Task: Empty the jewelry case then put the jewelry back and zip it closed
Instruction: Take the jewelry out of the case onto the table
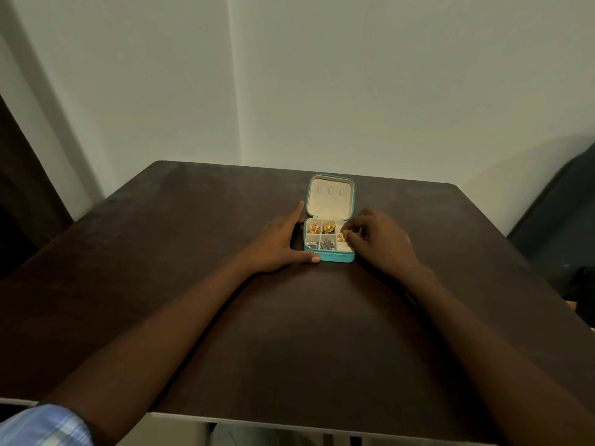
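A small teal jewelry case [335, 258] lies open on the dark table [225, 317], its cream lid [330, 201] folded back. Its compartments hold rose-gold pieces [313, 228], a gold and green piece [329, 226], silver pieces [322, 244] and small gold pieces [341, 237]. My left hand [280, 243] rests flat against the case's left side, thumb on the front corner. My right hand [380, 243] reaches over the right compartment, fingertips pinched at the small gold pieces.
The table stands against a pale wall. A dark curtain [22, 194] hangs at the left. A dark chair or bag [560, 220] sits at the right beyond the table edge.
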